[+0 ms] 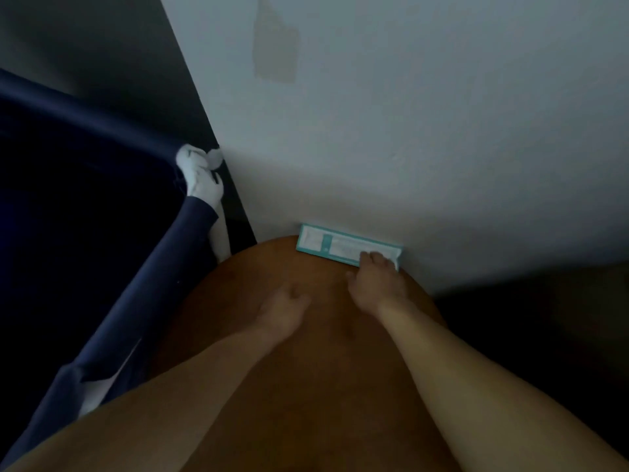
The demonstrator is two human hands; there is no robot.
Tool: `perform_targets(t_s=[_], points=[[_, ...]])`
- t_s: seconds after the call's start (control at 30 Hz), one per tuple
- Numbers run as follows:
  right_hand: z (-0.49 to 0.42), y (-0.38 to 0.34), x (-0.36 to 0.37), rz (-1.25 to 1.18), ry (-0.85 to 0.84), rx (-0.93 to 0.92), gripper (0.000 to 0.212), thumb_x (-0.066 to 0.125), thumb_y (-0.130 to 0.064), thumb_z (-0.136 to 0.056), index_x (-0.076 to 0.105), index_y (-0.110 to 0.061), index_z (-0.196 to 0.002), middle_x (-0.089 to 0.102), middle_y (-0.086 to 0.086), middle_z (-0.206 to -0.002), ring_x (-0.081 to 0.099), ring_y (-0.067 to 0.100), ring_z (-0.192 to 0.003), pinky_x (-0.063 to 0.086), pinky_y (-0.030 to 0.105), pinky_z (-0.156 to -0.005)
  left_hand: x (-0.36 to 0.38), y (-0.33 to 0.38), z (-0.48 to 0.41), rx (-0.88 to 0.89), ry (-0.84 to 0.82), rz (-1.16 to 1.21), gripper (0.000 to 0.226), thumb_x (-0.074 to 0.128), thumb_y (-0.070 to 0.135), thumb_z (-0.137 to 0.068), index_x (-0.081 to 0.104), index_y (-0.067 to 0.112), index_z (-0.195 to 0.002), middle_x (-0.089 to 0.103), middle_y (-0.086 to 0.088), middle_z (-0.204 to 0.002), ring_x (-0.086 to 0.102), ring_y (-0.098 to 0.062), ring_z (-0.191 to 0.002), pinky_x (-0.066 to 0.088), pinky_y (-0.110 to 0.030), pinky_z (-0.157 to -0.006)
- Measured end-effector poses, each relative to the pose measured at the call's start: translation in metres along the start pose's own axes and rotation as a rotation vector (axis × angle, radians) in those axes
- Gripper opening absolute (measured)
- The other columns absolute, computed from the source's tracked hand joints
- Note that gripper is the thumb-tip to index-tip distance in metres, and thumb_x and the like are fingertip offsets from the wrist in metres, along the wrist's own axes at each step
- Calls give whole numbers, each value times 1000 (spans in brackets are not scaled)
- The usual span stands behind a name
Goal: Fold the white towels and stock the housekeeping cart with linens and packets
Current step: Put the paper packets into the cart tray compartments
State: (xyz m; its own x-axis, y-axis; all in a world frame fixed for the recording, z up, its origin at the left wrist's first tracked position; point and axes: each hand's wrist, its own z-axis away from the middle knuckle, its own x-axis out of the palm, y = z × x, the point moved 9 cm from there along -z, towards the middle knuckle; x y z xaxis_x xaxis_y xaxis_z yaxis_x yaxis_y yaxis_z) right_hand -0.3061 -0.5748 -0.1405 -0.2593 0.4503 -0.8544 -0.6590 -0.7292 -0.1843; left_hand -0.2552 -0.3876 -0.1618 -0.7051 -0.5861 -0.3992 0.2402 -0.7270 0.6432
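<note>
As the left hand (pixel 284 310) lies relaxed, the right hand (pixel 376 284) touches the packet (pixel 340 245).

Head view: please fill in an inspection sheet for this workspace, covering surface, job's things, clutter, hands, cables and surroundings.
Surface: round brown table, dimly lit.
Job's things: teal-edged packet lies flat at the table's far edge, against the wall; navy cart bag stands to the left; white piece at the bag's corner, too dim to identify; no folded towels seen.
Clutter: nothing seen.
Hands: right hand rests its fingertips on the packet's right end, thumb apart; left hand is over the table, fingers loosely curled, holding nothing.
Cables: nothing seen.
Surroundings: white wall with a discoloured patch.
</note>
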Motion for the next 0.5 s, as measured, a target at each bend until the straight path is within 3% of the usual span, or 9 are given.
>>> perform_targets(t_s=[0.07,0.13,0.3,0.43,0.5], points=[[-23,-5,-5,42,72,-40,57,44,-30,-102,27,-10,-152,32,12,-155,29,32,-141,36,47,-111,-3,1,-19,7,24,4,46,54,30,-101,49,13,-143,58,-8,-134,57,-21,-113,41,-24,-91],[-41,-10,-5,95,104,-69,57,45,-26,-102,27,-9,-153,37,13,-151,34,32,-138,38,45,-107,-6,1,-35,5,43,28,44,54,29,-101,50,13,-142,58,-8,-135,55,-19,-109,38,-24,-88],[-55,-4,20,209,94,-49,47,47,-24,-101,38,-13,-145,46,13,-139,45,34,-128,41,43,-100,-5,-2,-54,-23,59,85,39,57,24,-99,55,13,-136,62,-7,-123,58,-22,-107,45,-30,-94],[-44,-4,36,235,118,-61,42,53,-35,-96,50,-16,-134,46,12,-131,43,33,-124,37,41,-98,-2,-8,-50,-37,46,109,18,57,23,-99,58,23,-117,60,8,-94,60,-11,-88,46,-24,-78],[-38,-4,38,205,124,-73,46,57,-38,-92,52,-15,-131,47,12,-129,43,33,-123,38,40,-97,0,-10,-48,-51,36,112,24,57,23,-99,58,19,-123,63,2,-105,60,-15,-96,45,-25,-84]])
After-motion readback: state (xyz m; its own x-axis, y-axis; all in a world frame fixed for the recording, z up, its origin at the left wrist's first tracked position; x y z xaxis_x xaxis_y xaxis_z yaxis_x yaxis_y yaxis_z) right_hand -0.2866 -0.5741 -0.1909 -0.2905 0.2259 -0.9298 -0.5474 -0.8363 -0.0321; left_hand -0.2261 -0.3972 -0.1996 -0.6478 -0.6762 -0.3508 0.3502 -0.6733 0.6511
